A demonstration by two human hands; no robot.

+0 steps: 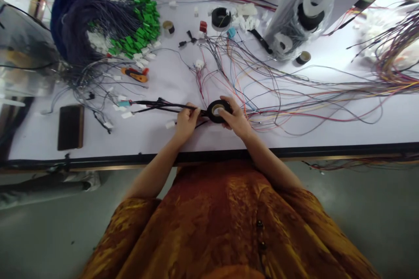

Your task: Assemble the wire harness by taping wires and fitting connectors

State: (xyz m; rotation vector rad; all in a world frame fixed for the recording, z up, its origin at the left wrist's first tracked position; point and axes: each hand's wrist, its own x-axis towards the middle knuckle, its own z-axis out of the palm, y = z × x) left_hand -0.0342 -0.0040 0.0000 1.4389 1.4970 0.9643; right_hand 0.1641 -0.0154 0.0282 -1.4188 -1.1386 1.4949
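My left hand (pixel 187 123) pinches a wire harness (pixel 163 105) whose left branches are wrapped in black tape. Those branches end in a teal connector (pixel 124 103) and white connectors (pixel 127 114) on the table. My right hand (pixel 238 118) grips a roll of black tape (pixel 213 115), thumb over its core, right beside the left fingers and against the harness. From under the right hand, loose coloured wires (pixel 314 115) spread to the right. Further branches run up to a white connector (pixel 199 65), a red connector (pixel 203 26) and a light blue connector (pixel 231 32).
A coil of dark blue wires (pixel 70 22) with green connectors (pixel 137 26) lies at the back left. Nearer are an orange cutter (pixel 135 74) and a phone (pixel 70 127). Another tape roll (pixel 221 18) and a plastic bag of rolls (pixel 294 26) stand behind. The table's black edge (pixel 209 156) runs before me.
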